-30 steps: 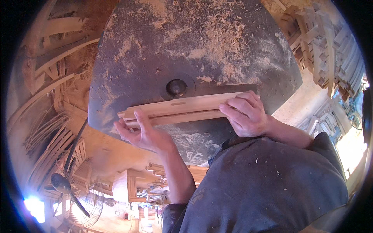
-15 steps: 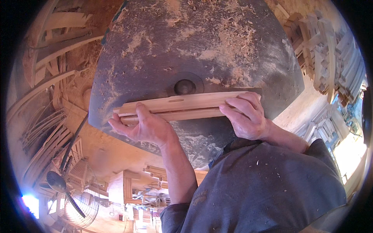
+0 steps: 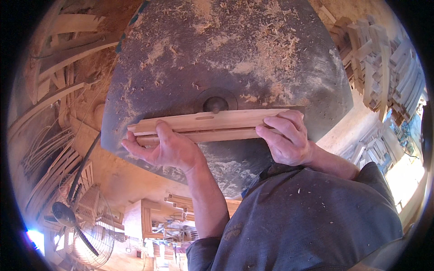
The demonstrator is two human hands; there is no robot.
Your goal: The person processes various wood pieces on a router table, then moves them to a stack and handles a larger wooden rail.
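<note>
A long pale wooden strip (image 3: 226,118) with a small oval slot lies across the dark metal machine table (image 3: 167,95), its far edge beside the round cutter spindle (image 3: 216,102). Along its near side runs a second wooden piece (image 3: 217,134), with a dark gap between the two. Around the left end of the wood my left hand (image 3: 172,147) is closed, thumb on top and fingers reaching past the end. My right hand (image 3: 289,137) grips the right end with bent fingers. Whether the two pieces are joined, I cannot tell.
Shavings and sawdust (image 3: 271,49) cover much of the table's far part. Stacked wooden pieces (image 3: 379,67) stand at the right, and curved wooden parts (image 3: 63,58) lie at the left. A caged fan (image 3: 90,235) stands at the lower left.
The wood and both hands have hardly moved; the left end sits slightly further left. The whole view has shifted a little.
</note>
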